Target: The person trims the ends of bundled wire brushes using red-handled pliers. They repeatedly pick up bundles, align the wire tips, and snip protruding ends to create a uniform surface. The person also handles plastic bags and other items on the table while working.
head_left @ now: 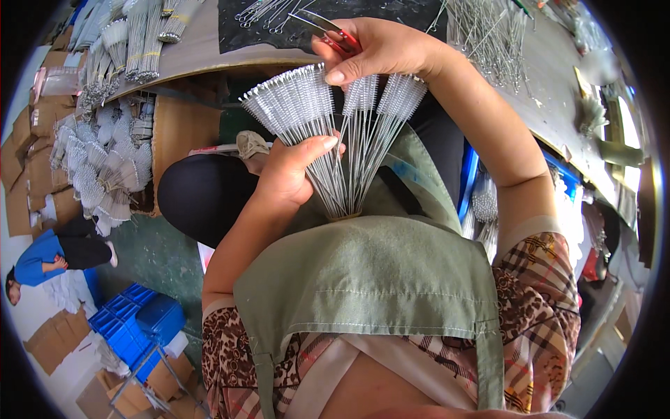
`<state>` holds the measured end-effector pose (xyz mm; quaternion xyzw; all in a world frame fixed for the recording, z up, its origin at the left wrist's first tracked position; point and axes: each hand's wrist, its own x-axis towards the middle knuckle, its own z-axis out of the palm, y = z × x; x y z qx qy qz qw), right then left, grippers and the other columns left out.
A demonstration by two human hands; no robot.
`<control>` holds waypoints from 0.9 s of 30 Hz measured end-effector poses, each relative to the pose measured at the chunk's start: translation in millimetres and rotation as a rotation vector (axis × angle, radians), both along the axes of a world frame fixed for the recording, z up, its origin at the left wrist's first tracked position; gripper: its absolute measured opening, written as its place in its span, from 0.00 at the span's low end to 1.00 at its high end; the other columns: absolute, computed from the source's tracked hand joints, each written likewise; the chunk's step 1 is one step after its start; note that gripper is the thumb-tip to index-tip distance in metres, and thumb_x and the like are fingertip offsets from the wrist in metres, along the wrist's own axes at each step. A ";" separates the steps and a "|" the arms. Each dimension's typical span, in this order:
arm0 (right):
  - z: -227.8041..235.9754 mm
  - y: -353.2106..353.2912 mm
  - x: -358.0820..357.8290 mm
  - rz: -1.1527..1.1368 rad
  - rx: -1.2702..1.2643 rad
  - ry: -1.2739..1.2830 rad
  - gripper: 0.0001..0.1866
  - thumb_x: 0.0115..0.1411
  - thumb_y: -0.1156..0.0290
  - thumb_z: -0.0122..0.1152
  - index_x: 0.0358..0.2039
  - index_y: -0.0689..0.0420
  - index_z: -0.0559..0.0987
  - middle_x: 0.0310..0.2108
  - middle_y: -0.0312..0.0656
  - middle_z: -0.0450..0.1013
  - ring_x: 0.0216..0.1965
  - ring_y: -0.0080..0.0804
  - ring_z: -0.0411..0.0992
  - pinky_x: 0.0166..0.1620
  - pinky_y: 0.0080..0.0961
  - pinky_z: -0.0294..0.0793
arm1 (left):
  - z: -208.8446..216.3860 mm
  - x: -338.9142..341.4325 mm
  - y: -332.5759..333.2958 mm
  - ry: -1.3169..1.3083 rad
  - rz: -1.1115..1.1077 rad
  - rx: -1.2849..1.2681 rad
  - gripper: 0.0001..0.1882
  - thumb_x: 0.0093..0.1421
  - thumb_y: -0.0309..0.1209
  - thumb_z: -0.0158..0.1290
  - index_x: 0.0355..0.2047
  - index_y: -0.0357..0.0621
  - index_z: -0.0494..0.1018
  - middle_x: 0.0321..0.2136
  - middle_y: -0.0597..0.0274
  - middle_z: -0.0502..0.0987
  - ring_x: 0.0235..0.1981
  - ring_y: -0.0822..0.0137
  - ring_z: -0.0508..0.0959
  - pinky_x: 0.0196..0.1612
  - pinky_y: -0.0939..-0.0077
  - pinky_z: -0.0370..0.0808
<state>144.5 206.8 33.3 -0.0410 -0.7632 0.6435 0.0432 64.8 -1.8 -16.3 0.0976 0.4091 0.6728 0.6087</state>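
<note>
A fanned bundle of thin wire brushes with white bristle heads stands over my lap, heads up. Its wire stems come together at a band near my green apron. My left hand is closed around the stems on the left side, thumb across the front. Above the heads, my right hand grips small scissors with red handles, their two pointed blades spread toward the upper left. My right thumb tip is at the top of the bristles, between the left and middle clusters.
In front runs a grey worktable with a black mat. Bundled brushes lie at its left, loose wire brushes at its right. A cardboard box adjoins piled brushes. Blue crates and another person are further left.
</note>
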 end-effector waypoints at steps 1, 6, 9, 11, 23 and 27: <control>4.7 0.2 -0.7 0.024 -0.034 -0.024 0.14 0.47 0.66 0.69 0.25 0.54 0.70 0.20 0.28 0.65 0.25 0.16 0.64 0.33 0.14 0.66 | 0.0 -1.3 1.0 0.003 -0.003 -0.013 0.10 0.50 0.21 0.54 0.35 0.33 0.72 0.30 0.58 0.75 0.29 0.67 0.76 0.36 0.73 0.74; -4.4 10.9 -1.9 0.158 -0.071 -0.009 0.17 0.46 0.65 0.70 0.21 0.53 0.66 0.19 0.27 0.62 0.24 0.16 0.61 0.31 0.14 0.62 | 1.0 2.5 2.5 0.061 0.001 -0.036 0.12 0.49 0.23 0.53 0.36 0.33 0.70 0.29 0.58 0.74 0.28 0.65 0.76 0.35 0.71 0.75; -8.2 10.5 -5.0 0.133 0.024 0.020 0.17 0.46 0.65 0.69 0.20 0.52 0.66 0.19 0.28 0.62 0.24 0.17 0.61 0.31 0.14 0.61 | -5.6 -1.1 2.5 0.033 -0.028 0.010 0.12 0.50 0.23 0.52 0.36 0.34 0.70 0.29 0.58 0.74 0.29 0.65 0.76 0.35 0.72 0.74; -5.1 4.4 -5.0 0.071 0.018 0.020 0.14 0.47 0.66 0.69 0.22 0.53 0.69 0.20 0.27 0.64 0.25 0.17 0.62 0.33 0.15 0.63 | -2.2 0.3 1.8 0.017 -0.013 -0.005 0.11 0.49 0.22 0.52 0.35 0.33 0.70 0.30 0.58 0.74 0.30 0.66 0.75 0.36 0.73 0.74; -7.4 3.7 -6.0 0.061 -0.071 -0.031 0.12 0.48 0.61 0.67 0.25 0.54 0.75 0.22 0.31 0.71 0.26 0.19 0.69 0.36 0.17 0.66 | 1.5 0.1 1.0 -0.020 -0.013 -0.019 0.11 0.49 0.22 0.54 0.34 0.34 0.71 0.30 0.58 0.75 0.31 0.68 0.75 0.37 0.74 0.74; -8.9 11.5 -5.3 0.128 -0.001 -0.019 0.12 0.48 0.61 0.67 0.24 0.54 0.74 0.21 0.29 0.69 0.27 0.18 0.68 0.36 0.17 0.66 | 3.4 0.5 2.6 -0.002 -0.033 0.019 0.13 0.50 0.23 0.54 0.37 0.35 0.70 0.30 0.59 0.75 0.30 0.68 0.75 0.35 0.74 0.73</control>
